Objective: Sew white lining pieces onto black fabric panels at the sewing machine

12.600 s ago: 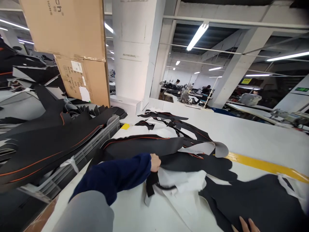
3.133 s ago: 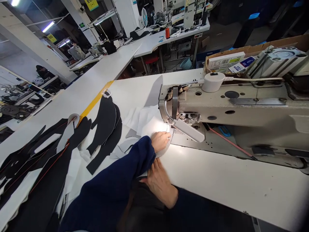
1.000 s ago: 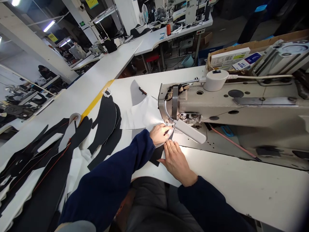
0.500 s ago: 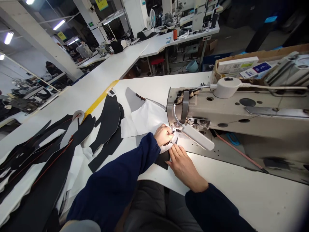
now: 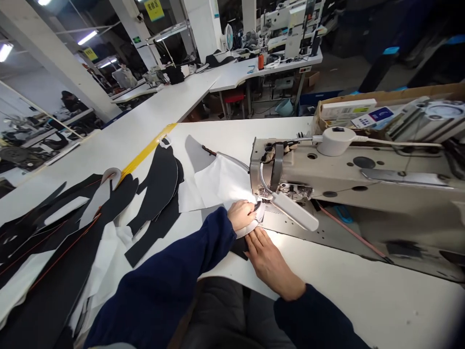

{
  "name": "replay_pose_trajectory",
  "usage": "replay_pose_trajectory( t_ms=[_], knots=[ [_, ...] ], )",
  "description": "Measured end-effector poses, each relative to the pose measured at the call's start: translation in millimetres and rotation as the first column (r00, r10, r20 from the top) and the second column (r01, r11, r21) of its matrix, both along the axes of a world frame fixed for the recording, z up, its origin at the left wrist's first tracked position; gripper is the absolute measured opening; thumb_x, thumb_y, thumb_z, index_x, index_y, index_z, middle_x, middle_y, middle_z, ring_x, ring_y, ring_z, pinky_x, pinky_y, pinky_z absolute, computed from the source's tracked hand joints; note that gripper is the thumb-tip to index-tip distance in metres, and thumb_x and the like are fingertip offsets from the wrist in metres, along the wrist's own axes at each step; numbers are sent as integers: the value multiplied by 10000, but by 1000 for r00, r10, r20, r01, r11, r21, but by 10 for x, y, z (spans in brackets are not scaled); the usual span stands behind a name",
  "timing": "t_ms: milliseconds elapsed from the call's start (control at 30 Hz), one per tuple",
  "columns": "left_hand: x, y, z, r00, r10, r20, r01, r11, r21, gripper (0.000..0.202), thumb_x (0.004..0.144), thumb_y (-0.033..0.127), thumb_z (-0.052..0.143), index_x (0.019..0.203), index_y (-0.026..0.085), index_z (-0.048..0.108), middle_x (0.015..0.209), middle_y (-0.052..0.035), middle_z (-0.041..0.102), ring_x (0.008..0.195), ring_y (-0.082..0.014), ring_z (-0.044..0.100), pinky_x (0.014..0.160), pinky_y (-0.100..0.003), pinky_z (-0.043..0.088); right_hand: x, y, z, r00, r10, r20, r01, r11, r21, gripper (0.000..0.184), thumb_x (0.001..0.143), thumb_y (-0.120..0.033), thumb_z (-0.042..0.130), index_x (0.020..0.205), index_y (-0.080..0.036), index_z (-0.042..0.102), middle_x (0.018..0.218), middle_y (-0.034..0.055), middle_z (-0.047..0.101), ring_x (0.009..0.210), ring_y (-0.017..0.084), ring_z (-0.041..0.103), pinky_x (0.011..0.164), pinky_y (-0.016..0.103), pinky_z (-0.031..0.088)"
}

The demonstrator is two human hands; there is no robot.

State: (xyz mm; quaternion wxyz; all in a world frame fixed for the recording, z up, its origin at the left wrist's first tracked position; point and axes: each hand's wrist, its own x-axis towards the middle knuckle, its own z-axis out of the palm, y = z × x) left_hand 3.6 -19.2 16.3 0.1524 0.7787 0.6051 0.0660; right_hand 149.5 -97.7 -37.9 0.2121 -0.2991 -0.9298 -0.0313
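At the needle area of the sewing machine (image 5: 283, 167), my left hand (image 5: 241, 214) has its fingers curled on a curved light-grey fabric strip (image 5: 246, 230). A dark fabric piece (image 5: 240, 248) lies under the strip. Against the strip's near edge, my right hand (image 5: 271, 261) presses down flat with fingers stretched. White fabric (image 5: 221, 182) spreads beyond my left hand, with a grey piece beside it. A lamp bar (image 5: 296, 211) on a bendable neck lights the stitching spot. My left fingertips are partly hidden.
Black cut pieces (image 5: 158, 182) and a larger pile of black and white pieces (image 5: 47, 271) cover the left of the white table. Yellow tape (image 5: 145, 152) crosses it. A cardboard box (image 5: 417, 92) with small packages stands behind the machine. Other workstations lie beyond.
My left hand has slid slightly back from the needle, and its pinch has flattened onto the strip. My right hand moved slightly left and towards me. The camera view shifted a little.
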Motion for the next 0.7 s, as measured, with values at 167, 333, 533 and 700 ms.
replay_pose_trajectory(
  t_ms=[167,333,533,700],
  knots=[
    [-13,47,-40,1000,0,27,0,1000,19,161,782,240,514,644,173,562,708,-9,567,674,-133,526,677,-245,410,-32,-1,-10,1000,-23,5,23,1000,16,409,895,-217,458,1199,48,522,1236,251,520,1225,351,401,1032,491,339],
    [13,153,-82,998,49,27,-50,997,62,175,797,237,486,649,171,551,735,-24,577,684,-144,538,677,-258,419,-65,79,-19,998,-51,26,50,998,40,411,905,-210,442,1197,71,509,1242,274,504,1222,340,412,1038,484,331],
    [-22,223,-122,999,-30,26,28,997,75,122,816,238,484,760,166,564,865,-54,591,798,-164,566,746,-269,452,-75,156,-19,997,-68,27,66,997,38,425,906,-212,441,1204,88,488,1241,289,498,1238,332,395,1034,481,330],
    [-77,282,-141,989,-146,20,144,987,77,107,814,231,500,829,160,579,909,-63,590,843,-174,569,782,-274,462,-80,210,2,996,-80,46,80,997,11,428,906,-211,435,1212,84,483,1270,285,475,1248,328,381,1041,473,321]
  ],
)
